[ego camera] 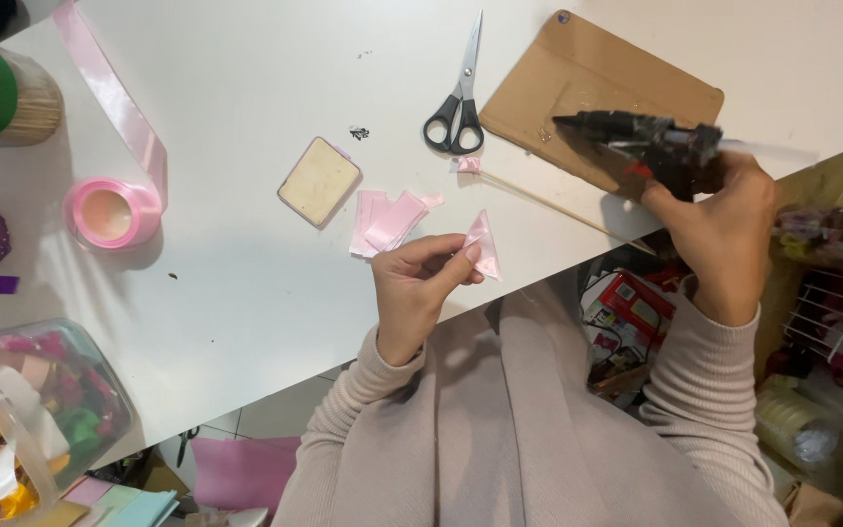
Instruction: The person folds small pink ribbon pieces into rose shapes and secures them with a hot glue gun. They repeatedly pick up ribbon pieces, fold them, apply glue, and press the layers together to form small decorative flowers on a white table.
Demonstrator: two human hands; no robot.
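Left hand [420, 283] pinches folded pink ribbon piece [483, 244]; right hand [722, 229] grips black glue gun [641, 141] at 2 o'clock, over cardboard sheet [578, 73].

My work area: white table, tiled floor.
White table [246, 322] evenly lit; pale floor tiles [256, 420] beneath; wire rack [831, 322] at my right.

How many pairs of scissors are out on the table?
1: black-handled scissors lying on the white table, just left of the brown board. Others may lie out of view.
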